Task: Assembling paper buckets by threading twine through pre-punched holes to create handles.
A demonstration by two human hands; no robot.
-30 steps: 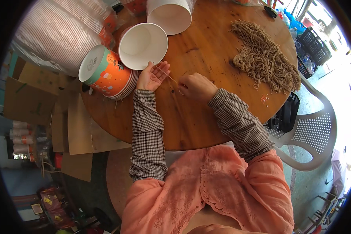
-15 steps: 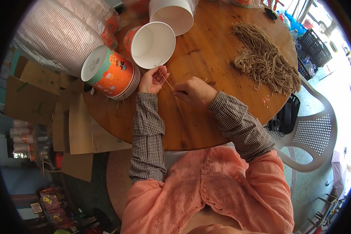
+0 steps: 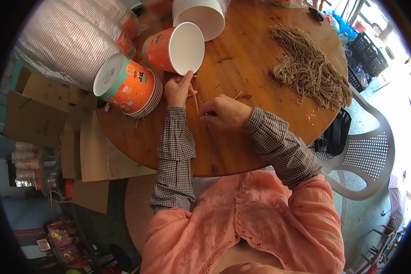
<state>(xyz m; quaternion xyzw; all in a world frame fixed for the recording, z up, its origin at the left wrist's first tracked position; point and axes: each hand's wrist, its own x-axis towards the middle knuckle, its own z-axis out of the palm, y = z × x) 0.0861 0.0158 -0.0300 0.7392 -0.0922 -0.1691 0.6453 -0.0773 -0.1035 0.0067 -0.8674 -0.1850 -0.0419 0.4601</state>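
My left hand (image 3: 177, 90) is closed, thumb and finger pinched at the lower rim of an orange paper bucket (image 3: 187, 48) with a white inside, which lies tilted with its mouth toward me. A thin pale string (image 3: 197, 102) runs from this hand down to my right hand (image 3: 227, 111), and a short end pokes out beside the left fingertips. The right hand is closed in a pinch on the string's lower part. Left of my left hand, a stack of orange and green paper buckets (image 3: 130, 86) lies on its side. Whether the string passes through the bucket's rim cannot be seen.
A bundle of brown strings (image 3: 310, 68) lies on the round wooden table (image 3: 233, 150), with small pale bits (image 3: 309, 115) near it. Plastic-wrapped bucket stacks (image 3: 73, 41) and another white bucket (image 3: 201, 18) stand behind. Cardboard (image 3: 93, 150) lies left; a plastic chair (image 3: 365, 155) stands right.
My left hand has turned over and moved up to the bucket's rim, going from half-open to a pinch. The bucket has swivelled, showing more of its orange side. The right hand has barely moved.
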